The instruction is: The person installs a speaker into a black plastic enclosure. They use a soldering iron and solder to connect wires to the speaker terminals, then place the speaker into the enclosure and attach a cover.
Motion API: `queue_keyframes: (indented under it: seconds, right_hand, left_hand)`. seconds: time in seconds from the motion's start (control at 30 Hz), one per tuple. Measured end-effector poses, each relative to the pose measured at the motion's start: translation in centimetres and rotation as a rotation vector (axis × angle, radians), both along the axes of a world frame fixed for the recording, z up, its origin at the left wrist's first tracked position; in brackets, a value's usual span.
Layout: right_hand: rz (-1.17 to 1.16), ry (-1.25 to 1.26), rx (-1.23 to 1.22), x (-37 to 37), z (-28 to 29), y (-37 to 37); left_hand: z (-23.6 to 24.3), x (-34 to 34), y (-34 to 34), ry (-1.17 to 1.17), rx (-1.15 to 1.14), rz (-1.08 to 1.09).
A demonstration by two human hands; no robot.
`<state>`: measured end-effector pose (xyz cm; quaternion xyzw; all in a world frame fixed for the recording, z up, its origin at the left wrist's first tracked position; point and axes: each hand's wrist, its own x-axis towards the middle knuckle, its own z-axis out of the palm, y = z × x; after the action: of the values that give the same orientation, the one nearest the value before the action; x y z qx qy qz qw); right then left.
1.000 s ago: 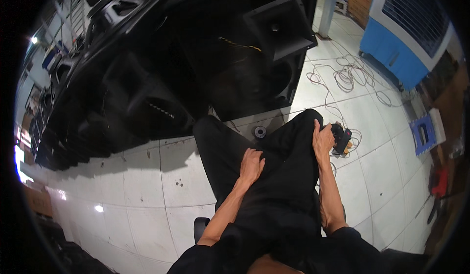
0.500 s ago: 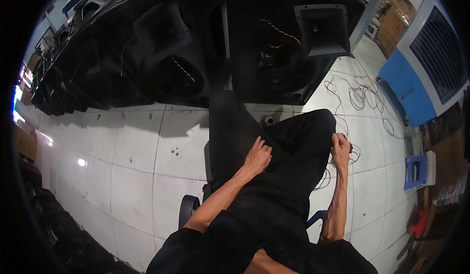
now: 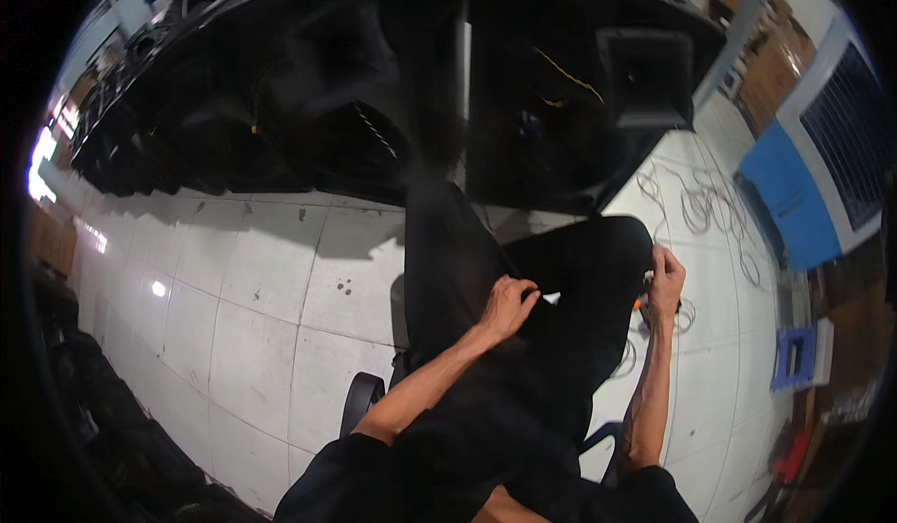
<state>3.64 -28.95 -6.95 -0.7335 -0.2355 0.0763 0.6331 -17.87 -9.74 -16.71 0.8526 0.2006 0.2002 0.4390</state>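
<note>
I sit with black-clad legs [image 3: 570, 271] spread in front of several large black speaker cabinets. My left hand [image 3: 510, 308] is over my left thigh, its fingers bent and the thumb brought toward the fingertips; anything in them is too small to make out. Beside my right knee, my right hand [image 3: 665, 282] is closed, its thumb and forefinger together at the top. What it grips, if anything, is unclear. Just below it a small orange and black thing [image 3: 642, 307] shows, partly hidden by the hand and knee.
The nearest black speaker cabinet [image 3: 505, 163] has a square horn [image 3: 649, 74] and a yellow-black wire [image 3: 568, 72]. Loose cable [image 3: 696, 207] lies coiled on the white tiled floor. A blue and white air cooler [image 3: 790, 196] and a blue-purple stool [image 3: 797, 359] stand at the right.
The view has shifted slightly, and the scene sits lower and to the right. My left hand's fingers have bent into a pinch. An orange spot now shows under my right hand.
</note>
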Motion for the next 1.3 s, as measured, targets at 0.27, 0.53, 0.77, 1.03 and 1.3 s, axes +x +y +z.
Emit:
queue_keyframes:
  seconds: [0.27, 0.53, 0.77, 1.03, 1.3]
  right_hand:
    - [0.203, 0.044, 0.14, 7.9, -11.1, 4.2]
    - [0.322, -0.023, 0.137, -2.2, 1.3, 13.9]
    - [0.404, -0.19, 0.099, -2.1, 3.3, 15.6]
    - [0.398, -0.1, -0.031, -1.6, 2.4, 14.3]
    - [0.401, -0.081, 0.052, -1.0, 0.4, 13.6]
  left_hand:
    - [8.1, -2.6, -1.5, -0.431, -0.294, 0.275]
    - [13.3, -4.4, 1.6, -0.578, 0.105, 0.361]
    - [12.1, -2.3, 3.5, -0.522, -0.069, 0.342]
    - [12.9, -2.0, 4.9, -0.497, -0.096, 0.376]
    - [11.5, -0.8, 5.6, -0.51, -0.29, 0.185]
